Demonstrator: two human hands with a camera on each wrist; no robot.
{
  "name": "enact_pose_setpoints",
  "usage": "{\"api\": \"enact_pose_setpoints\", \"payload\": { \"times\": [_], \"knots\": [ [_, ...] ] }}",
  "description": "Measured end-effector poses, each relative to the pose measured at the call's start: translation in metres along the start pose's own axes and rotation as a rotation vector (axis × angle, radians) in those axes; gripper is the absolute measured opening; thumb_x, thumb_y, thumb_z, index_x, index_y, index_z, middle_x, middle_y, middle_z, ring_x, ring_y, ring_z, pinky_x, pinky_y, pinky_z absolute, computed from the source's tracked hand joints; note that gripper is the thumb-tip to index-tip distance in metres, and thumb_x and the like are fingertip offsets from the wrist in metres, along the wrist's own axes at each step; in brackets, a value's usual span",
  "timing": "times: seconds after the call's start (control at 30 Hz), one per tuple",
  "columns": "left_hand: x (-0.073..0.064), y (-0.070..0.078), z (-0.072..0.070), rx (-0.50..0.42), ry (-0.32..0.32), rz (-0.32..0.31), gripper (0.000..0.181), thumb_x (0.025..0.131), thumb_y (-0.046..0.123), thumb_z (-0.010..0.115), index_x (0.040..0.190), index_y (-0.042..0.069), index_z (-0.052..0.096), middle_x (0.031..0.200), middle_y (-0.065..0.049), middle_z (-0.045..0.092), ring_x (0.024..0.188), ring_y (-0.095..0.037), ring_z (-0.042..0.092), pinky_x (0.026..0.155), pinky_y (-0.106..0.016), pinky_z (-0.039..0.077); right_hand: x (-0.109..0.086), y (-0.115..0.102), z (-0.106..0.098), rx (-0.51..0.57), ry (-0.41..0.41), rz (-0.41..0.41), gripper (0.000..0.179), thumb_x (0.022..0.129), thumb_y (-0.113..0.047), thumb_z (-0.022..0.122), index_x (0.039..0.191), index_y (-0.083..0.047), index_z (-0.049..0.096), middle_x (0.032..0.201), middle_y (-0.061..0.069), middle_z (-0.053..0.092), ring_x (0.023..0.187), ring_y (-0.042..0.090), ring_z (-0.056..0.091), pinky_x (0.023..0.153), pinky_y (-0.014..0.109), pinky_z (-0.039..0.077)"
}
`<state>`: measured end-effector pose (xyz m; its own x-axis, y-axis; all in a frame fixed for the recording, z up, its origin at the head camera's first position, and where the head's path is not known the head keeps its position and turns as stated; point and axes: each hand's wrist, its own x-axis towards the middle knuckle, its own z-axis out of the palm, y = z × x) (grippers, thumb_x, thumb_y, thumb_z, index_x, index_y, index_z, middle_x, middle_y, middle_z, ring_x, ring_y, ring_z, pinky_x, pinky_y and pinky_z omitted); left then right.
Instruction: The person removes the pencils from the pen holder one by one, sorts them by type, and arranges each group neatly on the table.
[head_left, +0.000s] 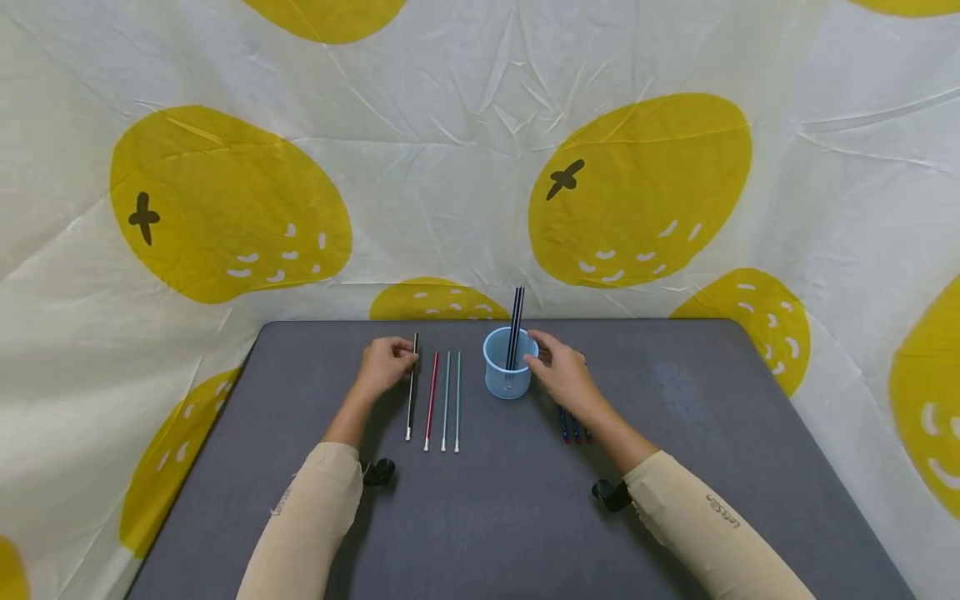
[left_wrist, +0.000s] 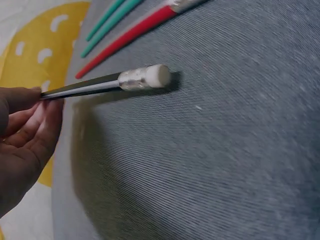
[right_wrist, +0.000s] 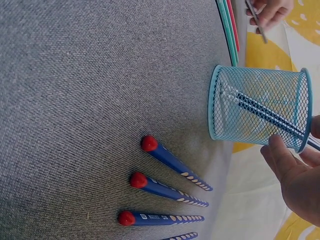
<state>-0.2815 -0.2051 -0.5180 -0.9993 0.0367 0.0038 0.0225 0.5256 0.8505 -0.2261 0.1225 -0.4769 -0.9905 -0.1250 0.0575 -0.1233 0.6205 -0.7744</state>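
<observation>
My left hand [head_left: 385, 365] pinches a black pencil with white stripes [head_left: 411, 404] near its far end. In the left wrist view the pencil's white eraser [left_wrist: 159, 76] and silver ferrule point toward the camera, with a shadow on the cloth beside it. My right hand [head_left: 564, 377] holds the rim of a light blue mesh pencil cup [head_left: 507, 388] at its right side. Several dark striped pencils [head_left: 516, 321] lean together inside the cup, eraser ends down. The right wrist view shows fingertips [right_wrist: 278, 149] against the mesh wall.
A red pencil [head_left: 431, 404] and two teal pencils [head_left: 446, 404] lie side by side between my left hand and the cup. Several blue pencils with red ends [right_wrist: 167, 155] lie under my right forearm. A patterned curtain [head_left: 435, 192] hangs behind the grey table [head_left: 480, 517].
</observation>
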Motion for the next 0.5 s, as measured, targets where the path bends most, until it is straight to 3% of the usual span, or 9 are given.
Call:
{"api": "enact_pose_setpoints", "payload": {
  "times": [0.1, 0.27, 0.5],
  "knots": [
    [-0.001, -0.007, 0.003, -0.008, -0.047, -0.048, 0.023, 0.092, 0.003, 0.074, 0.11, -0.01, 0.071, 0.093, -0.022, 0.076, 0.056, -0.012, 0.069, 0.057, -0.03, 0.063, 0.001, 0.0, 0.0, -0.007, 0.002, 0.002, 0.051, 0.105, -0.021, 0.062, 0.152, -0.008, 0.049, 0.146, 0.02, 0.059, 0.13, 0.038, 0.061, 0.103, 0.052, 0.056],
    [-0.003, -0.01, 0.006, -0.023, -0.072, -0.079, 0.022, 0.09, 0.002, 0.075, 0.108, -0.01, 0.072, 0.093, -0.023, 0.076, 0.057, -0.013, 0.07, 0.057, -0.031, 0.064, 0.002, 0.002, 0.0, 0.003, -0.005, 0.001, 0.051, 0.105, -0.021, 0.063, 0.152, -0.007, 0.049, 0.145, 0.021, 0.06, 0.13, 0.038, 0.062, 0.103, 0.052, 0.056],
    [-0.004, -0.01, 0.015, 0.017, -0.052, -0.076, 0.02, 0.088, 0.004, 0.079, 0.105, -0.007, 0.075, 0.09, -0.019, 0.078, 0.058, -0.015, 0.071, 0.056, -0.031, 0.063, 0.003, 0.007, 0.003, 0.016, 0.001, -0.011, 0.052, 0.105, -0.021, 0.062, 0.152, -0.006, 0.048, 0.144, 0.02, 0.061, 0.13, 0.037, 0.062, 0.103, 0.051, 0.056]
  ]
}}
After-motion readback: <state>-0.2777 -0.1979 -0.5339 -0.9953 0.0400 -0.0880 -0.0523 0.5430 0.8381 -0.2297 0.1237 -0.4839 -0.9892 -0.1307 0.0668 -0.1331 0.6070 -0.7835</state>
